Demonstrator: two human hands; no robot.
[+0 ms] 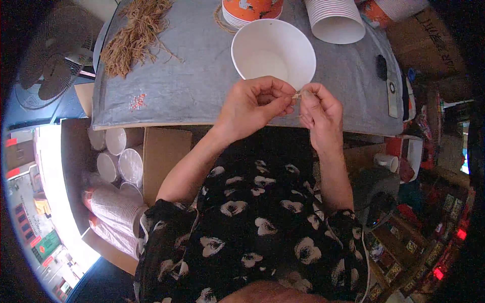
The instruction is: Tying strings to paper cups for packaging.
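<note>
A white paper bucket [247, 48] lies tipped on the table before me, its open mouth toward me and a small hole near its far rim. Both hands are at the bucket's near rim with their fingertips almost meeting. My left hand [255, 103] is closed in a pinch on a short bit of tan twine [296, 95]. From the other side my right hand [322, 108] pinches the same twine between thumb and fingers. The fingers hide most of it, and whether it passes through the rim cannot be seen.
A bundle of brown twine [136, 38] and small red bits [137, 101] lie on the grey-covered table [187, 96]. Farther off are an orange-and-white bucket [252, 10] and stacked white buckets [336, 22]. A carton [166, 156] with more buckets stands below left; a phone-like object [392, 98] lies right.
</note>
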